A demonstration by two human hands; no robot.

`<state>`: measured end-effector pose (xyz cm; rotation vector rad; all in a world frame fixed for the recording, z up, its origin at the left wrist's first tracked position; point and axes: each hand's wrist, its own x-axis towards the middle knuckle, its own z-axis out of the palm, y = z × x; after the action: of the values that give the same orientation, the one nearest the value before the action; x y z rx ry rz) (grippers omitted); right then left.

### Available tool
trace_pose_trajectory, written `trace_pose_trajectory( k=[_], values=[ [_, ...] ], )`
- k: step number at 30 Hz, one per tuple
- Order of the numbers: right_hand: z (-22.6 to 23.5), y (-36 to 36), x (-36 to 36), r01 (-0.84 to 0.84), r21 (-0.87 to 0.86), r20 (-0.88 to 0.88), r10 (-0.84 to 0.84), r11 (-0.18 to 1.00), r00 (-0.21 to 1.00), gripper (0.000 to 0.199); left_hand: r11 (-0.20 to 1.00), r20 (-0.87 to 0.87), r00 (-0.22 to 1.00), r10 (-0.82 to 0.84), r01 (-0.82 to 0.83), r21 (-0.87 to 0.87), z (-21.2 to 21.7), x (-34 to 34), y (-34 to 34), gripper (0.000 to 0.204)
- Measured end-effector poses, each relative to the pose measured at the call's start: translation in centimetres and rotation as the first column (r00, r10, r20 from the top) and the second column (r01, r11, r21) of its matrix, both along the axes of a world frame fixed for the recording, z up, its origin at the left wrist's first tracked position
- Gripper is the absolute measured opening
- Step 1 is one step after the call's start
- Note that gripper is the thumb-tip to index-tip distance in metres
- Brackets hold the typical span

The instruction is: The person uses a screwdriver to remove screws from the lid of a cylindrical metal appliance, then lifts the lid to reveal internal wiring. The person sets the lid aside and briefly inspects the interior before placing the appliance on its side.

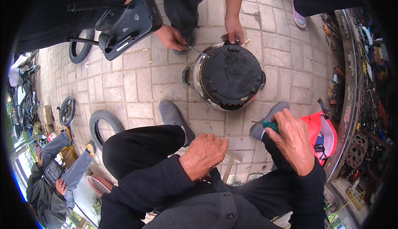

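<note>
My right hand (292, 142) is closed round a screwdriver (271, 126) with a green handle, its thin shaft pointing left over my shoe. Above my lap, my left hand (206, 154) is curled into a loose fist; whether anything lies inside is hidden. Ahead of both hands, apart from them, a steel pot (198, 79) with black side handles stands on the paving, its round black base (232, 75) facing up. A co-worker's hand (171, 37) holds a thin metal rod (198, 51) against the pot's rim. That person's other hand (234, 29) touches the black handle at the far side.
A red bag (317, 131) stands by my right foot, next to a metal-edged rack of tools and parts (365, 79). Tyres (104, 125) and a wheel (67, 110) lie at left, near a seated person (54, 179). A black device on an arm (130, 25) hangs upper left.
</note>
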<state>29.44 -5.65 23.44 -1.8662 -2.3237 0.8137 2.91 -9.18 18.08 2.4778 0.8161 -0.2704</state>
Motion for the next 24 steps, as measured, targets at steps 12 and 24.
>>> trace_pose_trajectory(
  k=[12,24],
  values=[
    [-0.1,-0.4,0.9,-0.054,0.019,0.003,0.054,0.998,0.999,0.032,0.942,0.114,0.942,0.317,-0.298,-0.156,-0.3,-0.8,1.3,0.043],
    [-0.4,-1.4,2.6,-0.088,0.098,0.016,0.087,0.991,0.996,0.036,-0.036,0.041,-0.08,0.996,-0.772,-0.634,-9.6,-3.5,4.6,0.039]
  ],
)
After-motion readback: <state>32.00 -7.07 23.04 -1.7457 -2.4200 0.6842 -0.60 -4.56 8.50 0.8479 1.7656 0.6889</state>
